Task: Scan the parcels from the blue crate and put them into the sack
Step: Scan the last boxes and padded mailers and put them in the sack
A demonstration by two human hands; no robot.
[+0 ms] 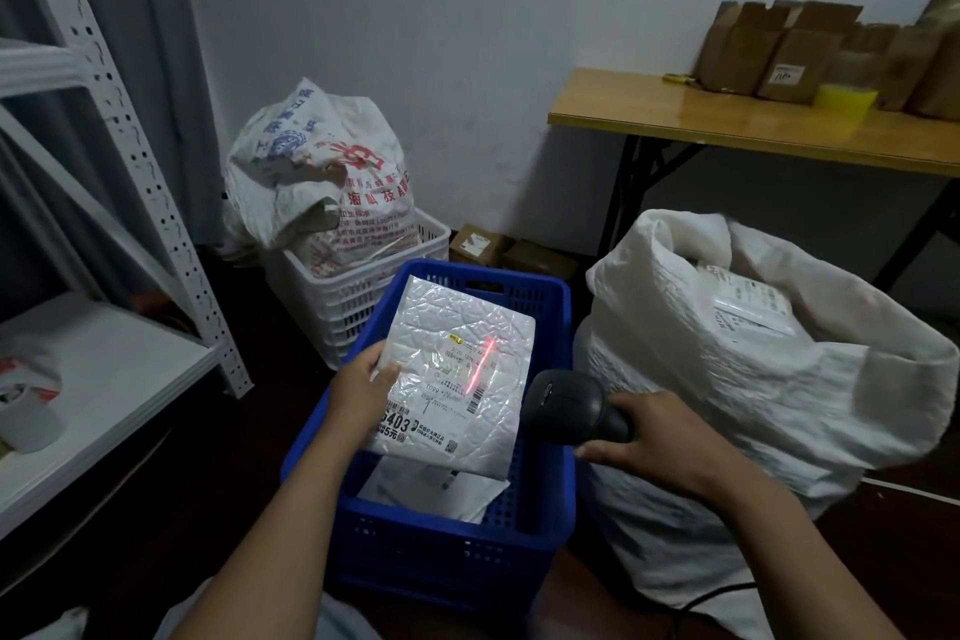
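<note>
My left hand (pixel 361 392) grips the left edge of a white bubble-mailer parcel (pixel 457 327), held label-up over the blue crate (pixel 452 551). A red scan line falls across its label (pixel 460 382). My right hand (pixel 660 437) holds a dark handheld scanner (pixel 569 405), its head pointing at the parcel from the right. Another white parcel (pixel 441 491) lies in the crate below. The open white sack (pixel 769 411) stands right of the crate, with a labelled parcel (pixel 750 299) showing inside it.
A white crate (pixel 363 286) holding a printed sack stands behind the blue crate. Grey metal shelving (pixel 104 379) is on the left. A wooden table (pixel 753 125) with cardboard boxes stands at the back right, small boxes on the floor beneath.
</note>
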